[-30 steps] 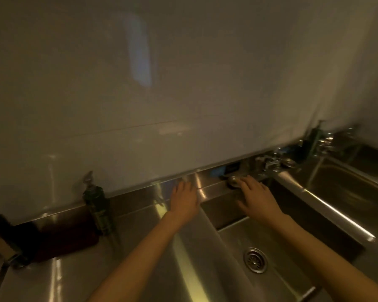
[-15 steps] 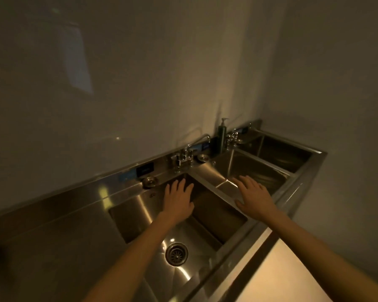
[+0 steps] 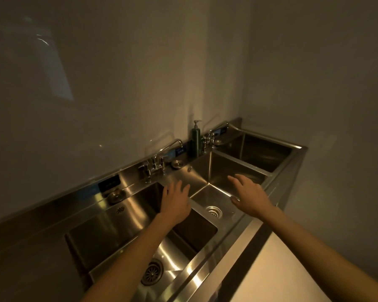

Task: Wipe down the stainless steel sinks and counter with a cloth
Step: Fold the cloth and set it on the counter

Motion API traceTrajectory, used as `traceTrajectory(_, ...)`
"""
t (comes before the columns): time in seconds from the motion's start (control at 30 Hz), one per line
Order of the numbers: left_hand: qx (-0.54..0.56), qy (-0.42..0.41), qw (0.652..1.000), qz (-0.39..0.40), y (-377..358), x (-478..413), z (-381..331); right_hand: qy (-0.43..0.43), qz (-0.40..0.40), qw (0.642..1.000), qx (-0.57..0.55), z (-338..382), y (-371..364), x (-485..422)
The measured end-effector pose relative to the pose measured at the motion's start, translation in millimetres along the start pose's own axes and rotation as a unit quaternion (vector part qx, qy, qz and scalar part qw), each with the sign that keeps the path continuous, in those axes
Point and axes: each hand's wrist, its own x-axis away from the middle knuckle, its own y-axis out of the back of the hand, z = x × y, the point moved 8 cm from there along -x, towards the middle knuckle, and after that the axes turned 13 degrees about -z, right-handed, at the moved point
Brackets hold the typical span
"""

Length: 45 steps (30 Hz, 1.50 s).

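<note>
Wiping looks not yet begun: no cloth shows anywhere. The left hand (image 3: 176, 202) and right hand (image 3: 249, 195) hover mid-frame, fingers spread, holding nothing, over the middle sink (image 3: 220, 173). The near sink (image 3: 118, 232) sits lower centre and the far sink (image 3: 264, 149) upper right. The surface (image 3: 31, 247) at lower left is very dark, so streaks or wetness cannot be judged, and the frame's edge cuts it off.
</note>
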Motion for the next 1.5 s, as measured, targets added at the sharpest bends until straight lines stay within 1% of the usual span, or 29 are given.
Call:
traceTrajectory(0.17,-0.001,0.004,1.000,0.011,-32,-43,-5,-0.001,-0.005,1.000,0.003,-27,-16,-46)
traceTrajectory(0.37,0.040,0.030,0.999,-0.021,-55,-130,-5,0.031,0.005,0.999,0.024,-58,-25,-124)
traceTrajectory(0.5,0.050,0.034,0.998,-0.011,-73,-178,-6,0.037,-0.017,0.999,0.024,-77,-29,-178)
traceTrajectory(0.63,0.046,0.037,0.998,-0.006,-94,-203,-6,0.044,-0.006,0.999,0.023,-90,-50,-211)
traceTrajectory(0.93,0.035,0.075,0.996,0.026,-148,-244,4,0.071,0.037,0.997,0.017,-126,-105,-266)
traceTrajectory(1.3,-0.010,0.147,0.989,0.032,-193,-338,-32,0.149,0.048,0.988,-0.009,-197,-134,-372)
traceTrajectory(1.5,-0.056,0.189,0.980,0.026,-203,-372,-46,0.213,0.055,0.974,-0.046,-211,-158,-417)
